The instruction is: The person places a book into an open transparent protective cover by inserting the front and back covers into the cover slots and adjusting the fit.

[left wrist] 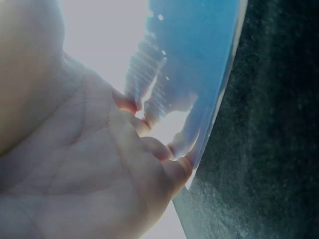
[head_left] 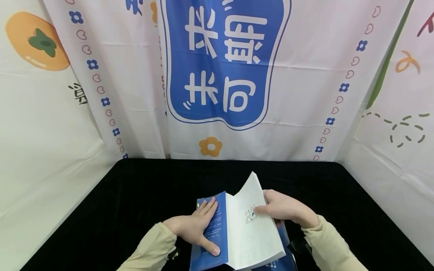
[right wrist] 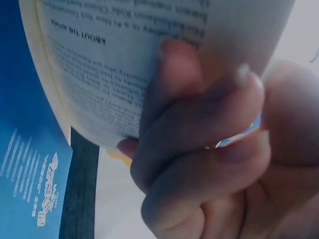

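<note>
The book is spread near the person, low over the black table and between the two hands. It looks like a paperback, probably light for its bulk, its block of pages limp enough to bow: they curve up to a raised far corner. The blue cover seems thin but stiffer than the paper, and the left wrist view shows finger reflections on it, so it is likely glossy and a little slippery. The paper could crease or tear if pulled by one leaf; a hold through the whole thickness, close to the fold, would be safest.

The left hand lies on the cover, fingers straight and thumb spread apart from them. The right hand clamps the pages at their outer edge, thumb on top beside a small line drawing, other fingers curled beneath against a printed leaf.

More blue shows under the pages on the right; whether it is the other cover or a separate volume, I cannot tell.

Both sleeves are pale, wrinkled fabric. The table has a matte, velvety look, with rounded far corners. Behind it hangs a creased white cloth with a wavy-edged blue panel.
</note>
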The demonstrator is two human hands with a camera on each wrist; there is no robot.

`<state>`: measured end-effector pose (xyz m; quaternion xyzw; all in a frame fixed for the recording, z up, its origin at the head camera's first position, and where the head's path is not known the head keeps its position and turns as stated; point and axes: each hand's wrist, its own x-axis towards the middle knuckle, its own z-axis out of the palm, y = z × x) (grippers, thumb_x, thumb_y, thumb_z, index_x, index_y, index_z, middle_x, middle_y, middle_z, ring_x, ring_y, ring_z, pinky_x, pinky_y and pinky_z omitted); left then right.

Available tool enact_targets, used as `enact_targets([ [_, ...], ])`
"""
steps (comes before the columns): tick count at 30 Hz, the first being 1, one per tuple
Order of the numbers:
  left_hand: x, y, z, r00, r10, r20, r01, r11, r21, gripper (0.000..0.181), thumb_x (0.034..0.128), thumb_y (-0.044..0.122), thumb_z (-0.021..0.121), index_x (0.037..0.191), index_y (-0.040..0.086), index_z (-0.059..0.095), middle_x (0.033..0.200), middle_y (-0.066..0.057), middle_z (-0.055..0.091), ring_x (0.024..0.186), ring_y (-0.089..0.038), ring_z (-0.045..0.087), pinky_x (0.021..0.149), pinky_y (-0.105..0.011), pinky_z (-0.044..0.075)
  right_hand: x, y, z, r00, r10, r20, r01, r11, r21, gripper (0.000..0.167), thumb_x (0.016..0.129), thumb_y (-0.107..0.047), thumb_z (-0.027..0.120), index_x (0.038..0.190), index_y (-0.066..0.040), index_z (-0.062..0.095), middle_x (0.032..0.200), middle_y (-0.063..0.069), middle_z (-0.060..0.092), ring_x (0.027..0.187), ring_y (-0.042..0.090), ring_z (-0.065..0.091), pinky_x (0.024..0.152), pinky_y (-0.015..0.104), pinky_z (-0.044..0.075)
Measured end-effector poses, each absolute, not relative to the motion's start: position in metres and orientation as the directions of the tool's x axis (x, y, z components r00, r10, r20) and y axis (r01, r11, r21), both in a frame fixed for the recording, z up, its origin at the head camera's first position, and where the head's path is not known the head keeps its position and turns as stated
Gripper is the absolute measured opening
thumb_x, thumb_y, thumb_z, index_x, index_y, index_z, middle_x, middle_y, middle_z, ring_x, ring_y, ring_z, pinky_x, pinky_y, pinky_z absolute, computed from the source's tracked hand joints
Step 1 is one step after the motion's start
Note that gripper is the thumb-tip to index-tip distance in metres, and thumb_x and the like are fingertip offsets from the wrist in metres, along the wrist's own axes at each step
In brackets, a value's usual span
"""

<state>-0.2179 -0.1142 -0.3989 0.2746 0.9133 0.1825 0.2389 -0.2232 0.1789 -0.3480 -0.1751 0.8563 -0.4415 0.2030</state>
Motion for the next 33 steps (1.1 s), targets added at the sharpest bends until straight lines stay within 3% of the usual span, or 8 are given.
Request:
enact_targets([
  [5, -0.218, -0.114, -0.399, -0.736, 0.590, -0.331, 0.419, 0.781, 0.463, 0.129, 0.0732, 0.070, 0.073, 0.157, 0.005, 0.000, 0.163, -0.014, -0.008, 0.146, -0.039, -0.006, 0.114, -0.056, 0.011, -0.217, 0.173, -0.343, -0.850, -0.490, -0.194, -0.114, 0.530, -0.840, 0.044, 0.093, -0.009, 0.064, 0.130, 0.007, 0.046, 0.085, 0.009, 0.068, 0.055, 0.024, 0.065, 0.038, 0.026, 0.043],
  [11, -0.220, -0.113, -0.398, -0.741, 0.580, -0.337, 0.414, 0.791, 0.451, 0.130, 0.0718, 0.071, 0.073, 0.157, 0.005, 0.001, 0.163, -0.013, -0.007, 0.146, -0.038, -0.005, 0.114, -0.055, 0.012, -0.211, 0.171, -0.339, -0.859, -0.482, -0.173, -0.135, 0.539, -0.831, 0.032, 0.091, -0.004, 0.060, 0.120, 0.008, 0.054, 0.080, 0.009, 0.068, 0.043, 0.016, 0.052, 0.036, 0.024, 0.037],
  [20, -0.216, -0.112, -0.389, -0.744, 0.596, -0.302, 0.450, 0.781, 0.433, 0.135, 0.0687, 0.071, 0.076, 0.156, 0.001, 0.001, 0.161, -0.018, -0.011, 0.145, -0.042, -0.007, 0.114, -0.057, 0.010, -0.212, 0.169, -0.341, -0.885, -0.446, -0.138, -0.171, 0.585, -0.793, 0.027, 0.086, -0.001, 0.056, 0.110, 0.009, 0.061, 0.072, 0.008, 0.067, 0.037, 0.015, 0.051, 0.034, 0.025, 0.039],
  [23, -0.214, -0.110, -0.379, -0.739, 0.630, -0.238, 0.484, 0.743, 0.462, 0.127, 0.0739, 0.067, 0.074, 0.156, -0.001, 0.006, 0.161, -0.019, -0.008, 0.145, -0.042, -0.006, 0.113, -0.058, 0.010, -0.213, 0.169, -0.341, -0.885, -0.444, -0.142, -0.168, 0.588, -0.791, 0.026, 0.085, 0.000, 0.056, 0.108, 0.009, 0.063, 0.071, 0.008, 0.067, 0.036, 0.015, 0.051, 0.033, 0.026, 0.039],
  [26, -0.215, -0.104, -0.366, -0.729, 0.675, -0.114, 0.527, 0.660, 0.536, 0.093, 0.0882, 0.052, 0.070, 0.153, -0.001, 0.028, 0.159, -0.017, 0.021, 0.144, -0.034, 0.021, 0.112, -0.052, 0.024, -0.215, 0.170, -0.341, -0.886, -0.442, -0.141, -0.169, 0.591, -0.789, 0.023, 0.084, 0.000, 0.056, 0.104, 0.008, 0.065, 0.069, 0.008, 0.067, 0.035, 0.014, 0.050, 0.034, 0.025, 0.040],
  [29, -0.218, -0.091, -0.355, -0.744, 0.668, -0.010, 0.525, 0.594, 0.610, 0.059, 0.0979, 0.040, 0.061, 0.143, 0.004, 0.049, 0.141, -0.009, 0.053, 0.125, -0.022, 0.053, 0.100, -0.043, 0.045, -0.215, 0.170, -0.341, -0.890, -0.437, -0.129, -0.180, 0.597, -0.782, 0.018, 0.083, -0.001, 0.057, 0.098, 0.004, 0.068, 0.066, 0.007, 0.067, 0.034, 0.012, 0.048, 0.034, 0.023, 0.039],
  [31, -0.222, -0.080, -0.350, -0.768, 0.641, 0.010, 0.487, 0.574, 0.658, 0.047, 0.1007, 0.040, 0.056, 0.134, 0.007, 0.058, 0.124, -0.004, 0.065, 0.107, -0.016, 0.063, 0.089, -0.039, 0.052, -0.214, 0.170, -0.341, -0.893, -0.434, -0.119, -0.188, 0.600, -0.778, 0.017, 0.083, -0.002, 0.059, 0.096, 0.003, 0.068, 0.065, 0.006, 0.067, 0.034, 0.011, 0.048, 0.034, 0.022, 0.038],
  [33, -0.225, -0.069, -0.347, -0.797, 0.604, -0.014, 0.418, 0.568, 0.709, 0.049, 0.1016, 0.044, 0.052, 0.130, 0.005, 0.062, 0.117, -0.004, 0.068, 0.102, -0.018, 0.066, 0.083, -0.038, 0.055, -0.214, 0.169, -0.341, -0.899, -0.424, -0.112, -0.187, 0.601, -0.777, 0.016, 0.083, -0.002, 0.060, 0.096, 0.002, 0.069, 0.065, 0.006, 0.067, 0.034, 0.011, 0.048, 0.033, 0.021, 0.036],
])
